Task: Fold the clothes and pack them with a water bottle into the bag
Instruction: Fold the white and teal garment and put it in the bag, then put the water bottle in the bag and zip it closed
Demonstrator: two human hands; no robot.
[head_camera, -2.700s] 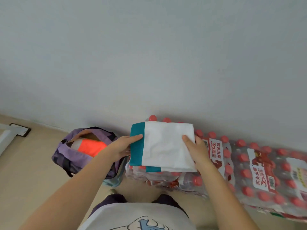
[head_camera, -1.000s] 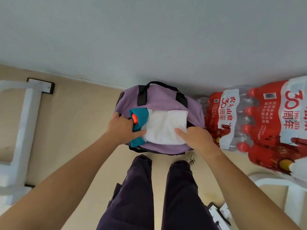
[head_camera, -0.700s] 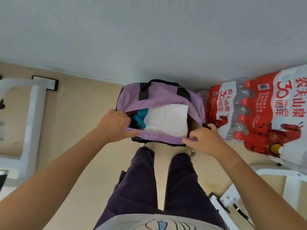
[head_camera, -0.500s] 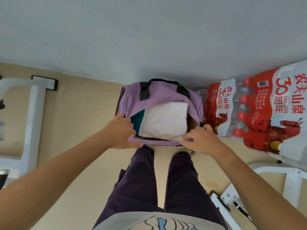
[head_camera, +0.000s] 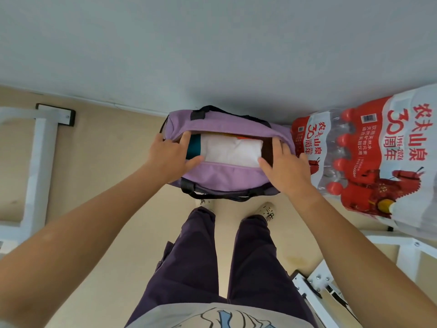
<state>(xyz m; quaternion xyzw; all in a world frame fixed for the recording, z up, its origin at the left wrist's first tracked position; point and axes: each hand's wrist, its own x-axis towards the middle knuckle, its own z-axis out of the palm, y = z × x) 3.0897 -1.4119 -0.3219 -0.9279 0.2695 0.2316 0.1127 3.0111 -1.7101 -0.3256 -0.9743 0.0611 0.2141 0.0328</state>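
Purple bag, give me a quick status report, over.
Left hand and right hand both open, spread on purple bag. Folded white-teal shirt inside, bag unzipped. Water pack alongside, nothing blocking.

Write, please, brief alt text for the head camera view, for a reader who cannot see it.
Seen from above, a standing person's left hand and right hand rest on the ends of an open purple bag on the floor, a folded white and teal garment lying inside. A red-labelled pack of bottled water stands to its right, against the wall.
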